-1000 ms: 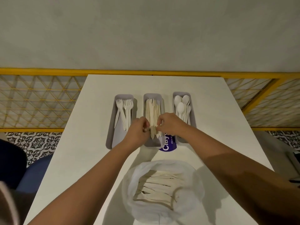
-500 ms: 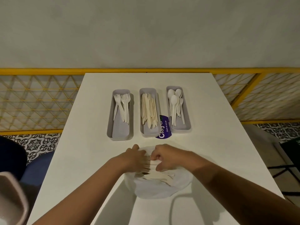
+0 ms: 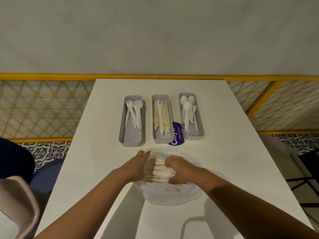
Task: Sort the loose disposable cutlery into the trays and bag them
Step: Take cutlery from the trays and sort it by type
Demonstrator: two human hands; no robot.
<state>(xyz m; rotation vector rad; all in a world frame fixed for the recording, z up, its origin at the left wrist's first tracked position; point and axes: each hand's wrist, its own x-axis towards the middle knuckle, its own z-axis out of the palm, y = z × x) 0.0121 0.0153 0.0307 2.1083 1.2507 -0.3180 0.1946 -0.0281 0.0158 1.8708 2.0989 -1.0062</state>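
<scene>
We clamp left hand (image 3: 138, 165) and right hand (image 3: 179, 169) on the cream knife bundle (image 3: 159, 171) inside the near translucent white plastic bag (image 3: 172, 195). Keep knives parallel; seat them flat before releasing.

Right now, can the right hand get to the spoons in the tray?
Probably yes. The right hand is busy in the bag, but the spoons lie uncovered in the right-hand tray, with only bare table between.
</scene>
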